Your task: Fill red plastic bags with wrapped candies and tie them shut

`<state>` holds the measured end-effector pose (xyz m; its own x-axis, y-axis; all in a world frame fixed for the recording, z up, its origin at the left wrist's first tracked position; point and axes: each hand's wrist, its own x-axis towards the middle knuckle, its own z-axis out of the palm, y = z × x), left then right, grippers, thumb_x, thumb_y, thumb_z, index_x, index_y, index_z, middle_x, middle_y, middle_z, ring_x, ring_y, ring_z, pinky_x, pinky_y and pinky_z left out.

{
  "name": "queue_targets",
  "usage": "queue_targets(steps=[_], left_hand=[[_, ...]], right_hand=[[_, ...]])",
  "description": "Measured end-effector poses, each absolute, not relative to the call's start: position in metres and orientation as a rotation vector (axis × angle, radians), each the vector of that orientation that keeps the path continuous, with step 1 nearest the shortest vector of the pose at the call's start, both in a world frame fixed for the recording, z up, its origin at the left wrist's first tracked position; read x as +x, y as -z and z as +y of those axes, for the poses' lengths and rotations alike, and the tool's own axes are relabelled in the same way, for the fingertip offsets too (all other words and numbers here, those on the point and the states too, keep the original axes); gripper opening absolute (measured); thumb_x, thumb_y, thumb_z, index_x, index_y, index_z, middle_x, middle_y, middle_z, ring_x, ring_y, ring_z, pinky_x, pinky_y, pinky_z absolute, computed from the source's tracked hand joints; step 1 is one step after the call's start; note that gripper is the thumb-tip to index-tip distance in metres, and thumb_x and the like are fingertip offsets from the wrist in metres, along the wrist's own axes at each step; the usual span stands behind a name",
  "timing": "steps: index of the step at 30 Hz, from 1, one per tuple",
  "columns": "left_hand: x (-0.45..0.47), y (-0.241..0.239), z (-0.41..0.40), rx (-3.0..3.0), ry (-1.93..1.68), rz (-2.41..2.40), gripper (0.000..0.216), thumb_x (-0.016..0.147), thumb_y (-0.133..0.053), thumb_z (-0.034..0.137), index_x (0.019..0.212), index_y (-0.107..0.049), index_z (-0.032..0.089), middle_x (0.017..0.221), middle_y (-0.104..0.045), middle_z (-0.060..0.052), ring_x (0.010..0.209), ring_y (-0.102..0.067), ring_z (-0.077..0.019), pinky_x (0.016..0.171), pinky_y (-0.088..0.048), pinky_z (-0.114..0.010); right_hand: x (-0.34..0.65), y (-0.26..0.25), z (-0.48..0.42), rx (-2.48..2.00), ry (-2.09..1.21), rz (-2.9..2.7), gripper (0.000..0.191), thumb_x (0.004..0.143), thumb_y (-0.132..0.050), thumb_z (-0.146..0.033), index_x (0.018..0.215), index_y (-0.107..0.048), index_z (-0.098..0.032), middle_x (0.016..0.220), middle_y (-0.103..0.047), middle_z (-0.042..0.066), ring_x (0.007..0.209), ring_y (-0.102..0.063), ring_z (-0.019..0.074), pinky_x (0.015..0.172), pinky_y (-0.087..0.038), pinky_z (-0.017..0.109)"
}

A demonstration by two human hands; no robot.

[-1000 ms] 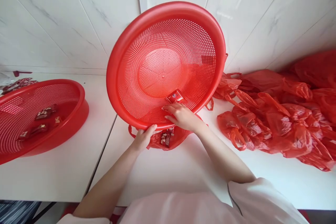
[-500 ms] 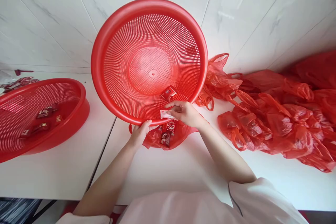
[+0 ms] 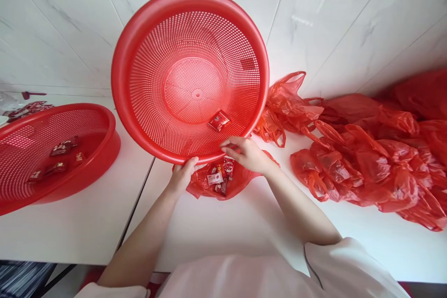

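A large red perforated plastic basket (image 3: 120, 88) is tilted toward me, its lower rim over an open red plastic bag (image 3: 242, 185). My left hand (image 3: 183, 175) grips that rim at the bottom, with the thumb on top. At the rim's lower right is my right hand (image 3: 247, 153), fingers bent and apart, with nothing seen between them. One red snack packet (image 3: 219, 121) lies inside the basket, just above my right fingertips. In the bag, partly covered by the basket, a small white packet (image 3: 215, 178) rests on several red and dark packets (image 3: 228, 166).
Another red basket (image 3: 113, 135) stands tilted at the left with several wrapped snacks (image 3: 63, 146) in it. More packets (image 3: 30, 111) lie behind it. Several filled red bags (image 3: 373, 163) are heaped on the white table (image 3: 223, 228) at the right, before a marbled wall (image 3: 314, 18).
The white packet has left my right hand and now lies in the bag. The tilted basket has shifted slightly left and up, with my left hand still on its rim.
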<state>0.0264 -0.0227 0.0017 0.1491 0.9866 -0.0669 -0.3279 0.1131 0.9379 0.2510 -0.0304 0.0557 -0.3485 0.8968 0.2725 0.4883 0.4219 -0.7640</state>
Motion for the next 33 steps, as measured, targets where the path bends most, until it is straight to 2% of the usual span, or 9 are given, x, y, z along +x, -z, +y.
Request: queue_targets(steps=[4, 7, 12, 17, 19, 23, 25, 30, 33], left_hand=[[0.027, 0.001, -0.03, 1.022, -1.081, 0.897, 0.028, 0.079, -0.069, 0.032, 0.104, -0.066, 0.021, 0.119, -0.065, -0.007, 0.115, -0.058, -0.0313, 0.096, -0.051, -0.052], [0.027, -0.002, -0.037, 1.096, -0.975, 0.925, 0.023, 0.08, -0.068, 0.034, 0.098, -0.068, 0.02, 0.111, -0.068, -0.007, 0.113, -0.059, -0.0308, 0.099, -0.049, -0.049], [0.029, -0.009, -0.04, 1.151, -0.942, 0.954, 0.012, 0.078, -0.069, 0.032, 0.082, -0.07, 0.021, 0.092, -0.071, -0.005, 0.11, -0.062, -0.0302, 0.101, -0.048, -0.045], [0.031, -0.009, -0.038, 1.057, -0.926, 0.891, 0.029, 0.079, -0.067, 0.033, 0.105, -0.067, 0.019, 0.11, -0.069, -0.007, 0.116, -0.059, -0.0323, 0.102, -0.047, -0.052], [0.031, -0.006, -0.037, 1.019, -0.917, 0.898, 0.033, 0.077, -0.068, 0.034, 0.106, -0.066, 0.018, 0.108, -0.07, -0.009, 0.113, -0.061, -0.0336, 0.099, -0.049, -0.055], [0.03, 0.002, -0.035, 0.972, -0.924, 0.935, 0.031, 0.073, -0.072, 0.037, 0.099, -0.067, 0.02, 0.099, -0.072, -0.007, 0.105, -0.065, -0.0341, 0.094, -0.053, -0.057], [0.03, 0.005, -0.034, 0.958, -0.93, 0.934, 0.028, 0.072, -0.072, 0.037, 0.096, -0.067, 0.021, 0.097, -0.072, -0.006, 0.104, -0.065, -0.0341, 0.093, -0.054, -0.057], [0.031, 0.006, -0.034, 0.938, -0.921, 0.898, 0.027, 0.074, -0.071, 0.035, 0.095, -0.066, 0.018, 0.101, -0.071, -0.008, 0.11, -0.062, -0.0353, 0.095, -0.052, -0.059], [0.031, 0.004, -0.034, 0.926, -0.938, 0.864, 0.027, 0.075, -0.07, 0.033, 0.097, -0.066, 0.017, 0.109, -0.069, -0.009, 0.112, -0.062, -0.0348, 0.096, -0.051, -0.059]], right_hand=[[0.253, -0.047, -0.023, -1.376, -0.179, -2.015, 0.027, 0.094, -0.05, -0.025, 0.119, -0.058, -0.02, 0.139, -0.051, 0.013, 0.127, -0.047, 0.0273, 0.107, -0.037, 0.048], [0.257, -0.04, -0.018, -1.591, 0.048, -2.025, 0.038, 0.092, -0.054, -0.028, 0.129, -0.051, -0.017, 0.143, -0.045, 0.018, 0.131, -0.041, 0.0341, 0.11, -0.026, 0.059], [0.264, -0.042, -0.02, -1.454, -0.35, -2.287, 0.046, 0.091, -0.058, -0.036, 0.13, -0.051, -0.015, 0.118, -0.061, 0.016, 0.108, -0.06, 0.0273, 0.095, -0.046, 0.044], [0.267, -0.046, -0.024, -1.259, -0.656, -2.367, 0.064, 0.083, -0.067, -0.038, 0.141, -0.043, -0.021, 0.132, -0.056, 0.013, 0.12, -0.056, 0.0268, 0.099, -0.046, 0.041], [0.268, -0.046, -0.024, -1.234, -0.697, -2.337, 0.06, 0.086, -0.063, -0.033, 0.141, -0.044, -0.02, 0.133, -0.056, 0.013, 0.118, -0.057, 0.025, 0.098, -0.047, 0.039], [0.27, -0.048, -0.021, -1.259, -0.641, -2.197, 0.035, 0.095, -0.05, -0.03, 0.128, -0.057, -0.018, 0.113, -0.069, 0.011, 0.098, -0.066, 0.021, 0.088, -0.05, 0.035], [0.272, -0.048, -0.019, -1.293, -0.603, -2.102, 0.031, 0.097, -0.047, -0.028, 0.123, -0.06, -0.02, 0.108, -0.071, 0.009, 0.094, -0.068, 0.0195, 0.085, -0.051, 0.033], [0.274, -0.039, -0.01, -1.447, -0.593, -1.914, 0.031, 0.082, -0.065, -0.02, 0.114, -0.067, -0.02, 0.101, -0.074, 0.007, 0.09, -0.069, 0.0211, 0.083, -0.052, 0.033], [0.275, -0.036, -0.007, -1.402, -0.761, -1.655, 0.032, 0.08, -0.069, -0.031, 0.109, -0.069, -0.017, 0.095, -0.074, 0.007, 0.087, -0.069, 0.0221, 0.083, -0.053, 0.036]])
